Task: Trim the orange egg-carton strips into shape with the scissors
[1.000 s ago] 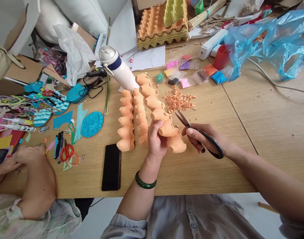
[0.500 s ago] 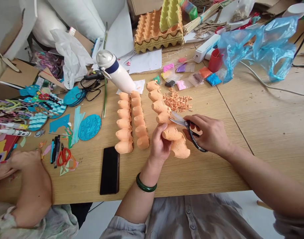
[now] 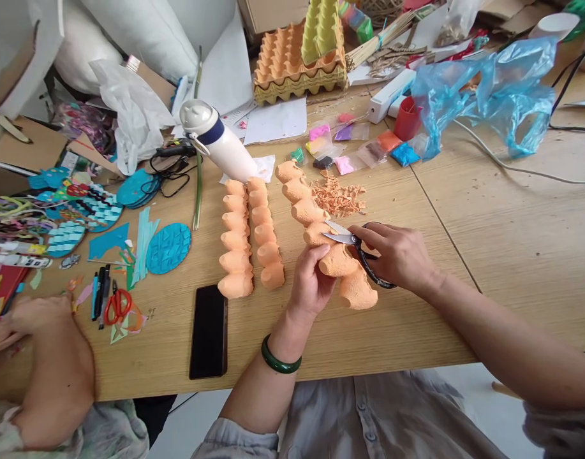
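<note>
An orange egg-carton strip [image 3: 337, 261] slants over the table, gripped near its lower half by my left hand [image 3: 312, 280], thumb on top. My right hand [image 3: 400, 258] is wrapped round the handles of black-handled scissors [image 3: 342, 237]; their parted blades lie against a cup in the middle of the strip. Two more orange strips, the left one [image 3: 235, 241] and the right one [image 3: 266, 236], lie side by side left of my hands. A pile of orange scraps [image 3: 340, 196] sits just beyond the held strip.
A black phone [image 3: 208, 331] lies near the front edge. Behind stand a white bottle [image 3: 225, 146] and stacked egg trays [image 3: 296, 64]. Red scissors [image 3: 117, 306] and a blue woven oval [image 3: 169, 248] are at left, beside another person's arm [image 3: 57, 363]. A blue plastic bag [image 3: 488, 95] is at back right.
The scissors' blades have spread wider on the strip. The strip's lower end has shifted slightly right, and the camera view has moved a little.
</note>
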### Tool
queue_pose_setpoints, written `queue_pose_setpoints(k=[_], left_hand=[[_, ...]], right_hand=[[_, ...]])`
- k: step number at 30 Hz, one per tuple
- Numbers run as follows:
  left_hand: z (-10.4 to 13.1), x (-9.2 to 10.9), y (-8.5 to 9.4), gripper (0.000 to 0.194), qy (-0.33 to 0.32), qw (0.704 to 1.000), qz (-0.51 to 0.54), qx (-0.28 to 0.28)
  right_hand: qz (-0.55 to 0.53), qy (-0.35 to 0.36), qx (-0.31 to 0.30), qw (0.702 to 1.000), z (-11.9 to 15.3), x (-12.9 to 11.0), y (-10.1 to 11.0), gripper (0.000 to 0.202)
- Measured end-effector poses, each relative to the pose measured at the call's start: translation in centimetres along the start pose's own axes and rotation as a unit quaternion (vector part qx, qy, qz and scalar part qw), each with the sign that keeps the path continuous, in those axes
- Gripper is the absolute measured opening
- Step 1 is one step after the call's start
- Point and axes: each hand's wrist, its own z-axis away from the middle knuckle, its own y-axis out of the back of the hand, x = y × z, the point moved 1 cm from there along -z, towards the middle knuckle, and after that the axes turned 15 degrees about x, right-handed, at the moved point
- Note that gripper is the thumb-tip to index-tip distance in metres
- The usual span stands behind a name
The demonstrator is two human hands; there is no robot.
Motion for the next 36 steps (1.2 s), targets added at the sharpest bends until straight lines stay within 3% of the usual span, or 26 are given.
queue_pose_setpoints(k=[9, 15, 25, 32, 36], left_hand=[[0.0, 0.5, -0.2, 0.013, 0.050, 0.998, -0.024, 0.033], [-0.4, 0.8, 0.1, 0.014, 0.059, 0.998, -0.034, -0.010], [-0.7, 0.2, 0.4, 0.030, 0.030, 0.997, -0.058, -0.039], [-0.6, 0.2, 0.4, 0.032, 0.042, 0.996, -0.071, -0.026], [-0.9, 0.2, 0.5, 0.030, 0.043, 0.996, -0.072, -0.021]], right_hand=[[0.039, 0.011, 0.010, 0.999, 1.1, 0.3, -1.0, 0.030], [0.073, 0.028, 0.064, 0.995, 1.6, 0.2, -1.6, 0.029], [0.051, -0.002, 0.011, 0.999, 0.8, 0.1, -1.0, 0.032], [0.008, -0.075, -0.049, 0.996, 0.9, 0.2, -1.3, 0.039], [-0.069, -0.183, -0.084, 0.977, 0.2, 0.0, -1.0, 0.040]])
